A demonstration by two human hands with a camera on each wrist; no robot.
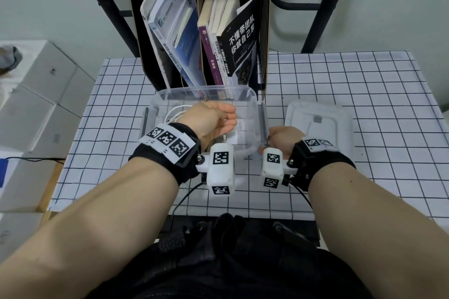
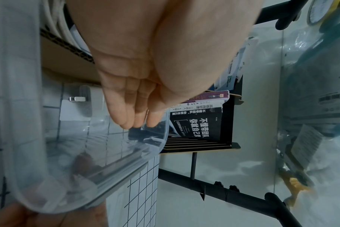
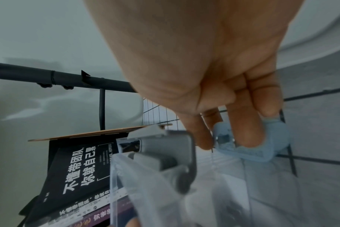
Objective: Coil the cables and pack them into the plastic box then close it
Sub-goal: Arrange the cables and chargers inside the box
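The box [image 1: 252, 104] stands open on the bench [image 1: 340, 80], lid [image 1: 318, 116] beside it. The left hand [image 1: 211, 119] is inside, fingers straight, half hiding a white cable [image 1: 173, 114]. The right hand [image 1: 283, 139] grips the box's corner, fingertips hidden.

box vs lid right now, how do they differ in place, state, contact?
The plastic box stands open in front of the book rack; the lid lies flat on the checked cloth to its right, off the box. The box holds a white cable; the lid carries nothing. The left hand reaches into the box and the right hand is at its right side; neither touches the lid. Both are translucent plastic with rounded corners.
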